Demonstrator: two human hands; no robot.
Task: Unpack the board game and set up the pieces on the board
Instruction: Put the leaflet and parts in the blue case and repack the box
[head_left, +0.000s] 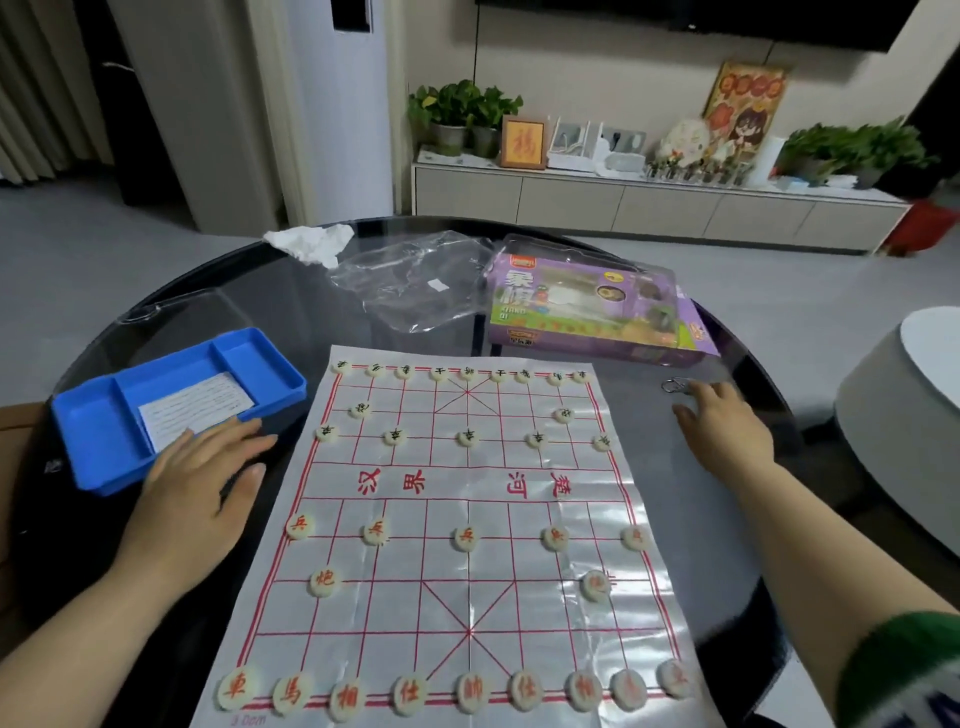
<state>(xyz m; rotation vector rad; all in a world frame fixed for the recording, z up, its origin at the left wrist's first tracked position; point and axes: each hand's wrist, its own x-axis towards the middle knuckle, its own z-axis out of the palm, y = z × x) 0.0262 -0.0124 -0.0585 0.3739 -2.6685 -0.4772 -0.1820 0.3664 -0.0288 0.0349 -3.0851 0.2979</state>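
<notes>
A plastic Chinese chess board sheet (467, 483) with red lines lies flat on the dark round table (322, 322). Round cream pieces stand on it: red-lettered ones such as the near-left piece (237, 691) fill the near rows, dark-lettered ones such as the far cannon (360, 410) fill the far rows. My left hand (195, 493) lies flat and open at the board's left edge, over the near corner of the blue tray (249, 364). My right hand (722, 426) hovers open, fingers spread, right of the board. The purple game box (597, 312) sits beyond the board.
A white paper card (197, 408) lies in the blue tray. A crumpled clear plastic bag (415, 280) and a white tissue (311, 241) sit at the table's far side. A small metal ring (670, 385) lies by my right fingers. A grey stool (904, 395) stands right.
</notes>
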